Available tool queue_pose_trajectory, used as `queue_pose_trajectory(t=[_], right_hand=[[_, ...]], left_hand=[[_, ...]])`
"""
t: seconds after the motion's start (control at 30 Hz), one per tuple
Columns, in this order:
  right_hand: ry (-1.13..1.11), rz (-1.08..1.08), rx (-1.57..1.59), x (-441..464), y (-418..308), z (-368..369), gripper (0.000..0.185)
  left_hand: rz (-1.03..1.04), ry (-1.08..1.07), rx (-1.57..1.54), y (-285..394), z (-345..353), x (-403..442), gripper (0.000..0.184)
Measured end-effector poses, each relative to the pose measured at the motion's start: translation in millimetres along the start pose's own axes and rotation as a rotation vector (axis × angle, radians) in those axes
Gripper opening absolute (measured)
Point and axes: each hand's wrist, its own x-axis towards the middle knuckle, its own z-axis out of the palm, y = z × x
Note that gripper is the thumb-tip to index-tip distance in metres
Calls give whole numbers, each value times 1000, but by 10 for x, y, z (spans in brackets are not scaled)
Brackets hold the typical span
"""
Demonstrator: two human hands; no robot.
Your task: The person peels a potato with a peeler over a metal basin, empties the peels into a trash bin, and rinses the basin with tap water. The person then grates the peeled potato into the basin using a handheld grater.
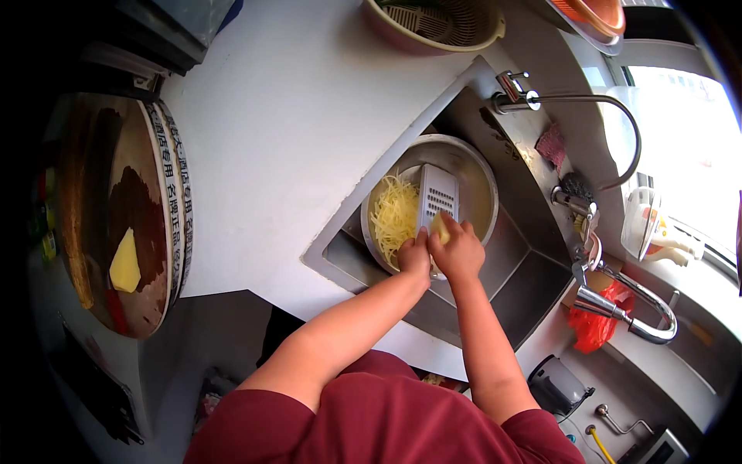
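Observation:
A round metal bowl [483, 174] sits in the sink, with pale yellow shreds [394, 213] heaped in its left part. The grey-white grater [439, 185] leans inside the bowl, its holed face up. My left hand [415, 255] is closed on the grater's near end. Just right of it, my right hand [461, 249] grips a yellow potato piece [440, 227] against the lower part of the grater. Another peeled potato piece [125, 263] lies on the round cutting board [154, 224] at the far left.
Around the bowl is the metal sink [533, 286], with a curved faucet [638, 131] at its back. A colander [433, 39] stands on the white counter [270, 155]. A red plastic bag [595, 321] and a second spout [653, 332] are at the right.

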Motion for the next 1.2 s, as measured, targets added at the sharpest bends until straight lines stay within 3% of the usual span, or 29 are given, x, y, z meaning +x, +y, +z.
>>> queue_pose_trajectory(t=[0.03,0.13,0.3,0.4,0.53,0.6,0.7,0.87,0.97,1.07,1.13,1.2], right_hand=[[12,13,-10,114,42,141,40],[80,50,17,626,142,601,40],[168,-3,-23,1291,265,727,41],[193,-83,218,972,303,305,43],[-129,-109,36,97,199,-205,42],[-134,-44,-5,-99,65,-83,41],[43,73,21,440,254,625,38],[147,-43,-44,1258,380,811,38],[219,-157,122,915,386,326,38],[80,-176,86,300,271,-122,36],[-62,-141,1,-2,193,-53,38],[-26,-28,-7,84,144,267,38]], left_hand=[[125,92,-18,-26,71,-40,35],[184,148,150,-136,30,29,39],[178,74,107,19,31,-23,40],[106,57,60,58,24,-114,40],[63,41,-90,144,68,-189,41],[85,50,-103,-12,40,-8,40],[107,112,182,-197,-13,0,41],[126,85,148,-57,-5,-76,44],[66,87,70,63,64,-157,47],[58,52,-12,52,85,-119,44],[-5,-3,-29,64,59,-77,41],[38,67,121,-30,16,-41,41]])
